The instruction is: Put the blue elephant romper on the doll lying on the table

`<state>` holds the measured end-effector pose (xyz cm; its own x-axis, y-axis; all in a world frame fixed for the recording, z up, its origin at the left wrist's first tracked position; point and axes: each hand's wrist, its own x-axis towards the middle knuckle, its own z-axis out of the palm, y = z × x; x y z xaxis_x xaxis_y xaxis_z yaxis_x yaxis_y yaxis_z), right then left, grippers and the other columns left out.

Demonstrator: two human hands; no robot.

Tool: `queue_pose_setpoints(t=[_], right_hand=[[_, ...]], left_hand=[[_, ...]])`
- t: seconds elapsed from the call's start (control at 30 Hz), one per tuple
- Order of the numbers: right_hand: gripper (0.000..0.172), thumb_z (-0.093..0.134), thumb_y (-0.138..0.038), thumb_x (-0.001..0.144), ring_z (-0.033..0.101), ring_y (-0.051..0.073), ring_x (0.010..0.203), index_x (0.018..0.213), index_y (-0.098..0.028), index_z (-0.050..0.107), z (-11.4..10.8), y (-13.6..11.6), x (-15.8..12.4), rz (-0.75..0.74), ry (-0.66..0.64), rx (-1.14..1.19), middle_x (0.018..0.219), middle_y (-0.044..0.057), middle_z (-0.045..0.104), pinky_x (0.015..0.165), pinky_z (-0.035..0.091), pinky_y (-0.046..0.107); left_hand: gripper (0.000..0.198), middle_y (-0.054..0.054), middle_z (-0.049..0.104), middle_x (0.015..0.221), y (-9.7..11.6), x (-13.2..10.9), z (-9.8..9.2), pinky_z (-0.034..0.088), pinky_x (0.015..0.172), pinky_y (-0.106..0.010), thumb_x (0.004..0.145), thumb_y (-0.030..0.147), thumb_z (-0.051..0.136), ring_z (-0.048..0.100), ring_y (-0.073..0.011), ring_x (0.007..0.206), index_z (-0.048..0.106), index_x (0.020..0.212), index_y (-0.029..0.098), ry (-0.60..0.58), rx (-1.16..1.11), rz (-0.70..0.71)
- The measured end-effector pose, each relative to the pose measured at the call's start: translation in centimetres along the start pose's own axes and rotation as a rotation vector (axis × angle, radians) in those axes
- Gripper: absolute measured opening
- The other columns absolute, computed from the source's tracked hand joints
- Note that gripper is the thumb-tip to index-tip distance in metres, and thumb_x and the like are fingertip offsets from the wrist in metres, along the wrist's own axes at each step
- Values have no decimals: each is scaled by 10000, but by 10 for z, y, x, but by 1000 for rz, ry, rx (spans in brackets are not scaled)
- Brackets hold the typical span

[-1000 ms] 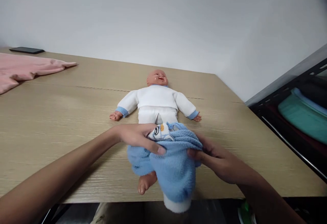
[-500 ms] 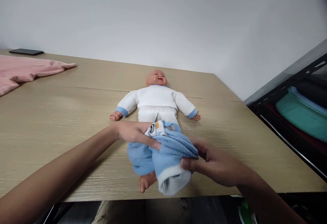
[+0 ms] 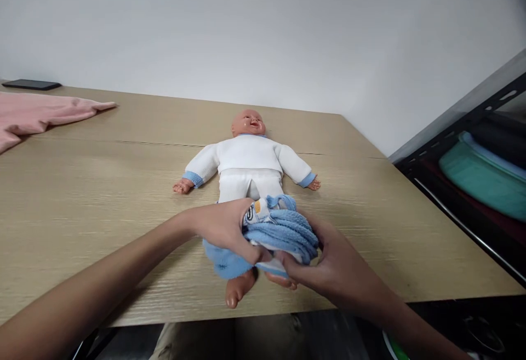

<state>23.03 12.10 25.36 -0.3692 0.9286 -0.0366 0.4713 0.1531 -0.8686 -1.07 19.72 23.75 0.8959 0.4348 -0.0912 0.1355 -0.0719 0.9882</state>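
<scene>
A baby doll (image 3: 250, 152) in a white top with blue cuffs lies on its back on the table, head toward the wall. Blue terry pants (image 3: 283, 231) with a white patterned patch are bunched around its lower legs. My left hand (image 3: 230, 231) grips the bunched cloth from the left, thumb on top. From the right, my right hand (image 3: 324, 256) pinches the same leg of the pants, its thumb near my left thumb. One bare foot (image 3: 238, 289) sticks out below the cloth; the other foot (image 3: 283, 280) shows in part under my hands.
Pink cloth (image 3: 45, 112) lies at the table's left, with a black phone-like slab (image 3: 32, 84) behind it. A black rack (image 3: 464, 184) holding teal basins (image 3: 485, 179) stands at the right. The table's front edge runs just below the doll's feet.
The pants leg on the right has been gathered up into folds, and the doll's second foot now shows beneath it. My right hand has moved left, closer to my left hand.
</scene>
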Motion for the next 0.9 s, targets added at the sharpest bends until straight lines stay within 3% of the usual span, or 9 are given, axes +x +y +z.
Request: queue_pose_setpoints(t=[0.1,0.17,0.27,0.37,0.47,0.53,0.67,0.8,0.9], right_hand=[[174,720,-225,815,678,240,817,976,-254,662,1,2,0,-59,213,-282,923,23,716,741,512,364],[179,689,-269,831,611,226,687,993,-264,613,1,5,0,11,277,-412,786,-8,664,671,437,355],[177,629,-323,913,578,220,614,1078,-270,589,-1,7,-1,132,182,-434,715,-31,651,627,376,343],[182,599,-294,956,681,238,770,1135,-265,615,-4,8,-2,146,48,-296,893,6,749,687,453,348],[346,599,-228,959,724,232,862,1300,-276,632,-6,10,-6,144,-32,-138,1011,3,789,742,517,339],[391,605,-199,951,721,229,844,1331,-280,649,-6,13,-10,152,-46,-131,986,-7,792,735,521,333],[308,621,-210,950,729,244,836,1238,-266,714,-5,18,-14,189,-58,-170,980,5,804,740,522,346],[426,636,-227,927,749,293,1117,1351,-254,670,-5,24,-13,225,-99,-1,1239,56,799,937,579,396],[434,653,-301,921,731,315,1165,1350,-236,628,-1,32,-16,289,-70,39,1254,83,778,992,571,443]], left_hand=[[173,5,716,916,-3,-1,1,557,793,-297,827,249,765,652,-190,845,669,962,197,100,104,-11],[186,-19,755,1041,-4,-1,1,569,897,-340,919,310,701,685,-227,969,678,1065,197,175,153,-51],[188,-21,777,1106,-2,1,3,558,904,-338,971,311,631,704,-236,1014,687,1114,203,213,183,-82],[212,-21,790,1151,3,2,7,554,879,-333,955,296,653,720,-240,1022,678,1146,207,232,206,-134],[223,-27,800,1135,8,3,14,544,845,-349,936,319,689,732,-261,1007,676,1135,218,264,268,-206],[199,-19,798,1091,9,4,19,527,818,-357,935,333,698,737,-266,971,674,1105,233,298,325,-213],[182,-6,779,1055,5,8,28,501,820,-366,933,276,676,737,-260,950,648,1112,250,323,400,-127],[266,-26,748,1013,1,10,34,488,780,-369,907,266,687,717,-269,909,627,1163,234,321,470,-169],[289,-48,709,1059,-2,10,36,506,838,-382,872,222,700,697,-285,988,617,1149,220,344,548,-144]])
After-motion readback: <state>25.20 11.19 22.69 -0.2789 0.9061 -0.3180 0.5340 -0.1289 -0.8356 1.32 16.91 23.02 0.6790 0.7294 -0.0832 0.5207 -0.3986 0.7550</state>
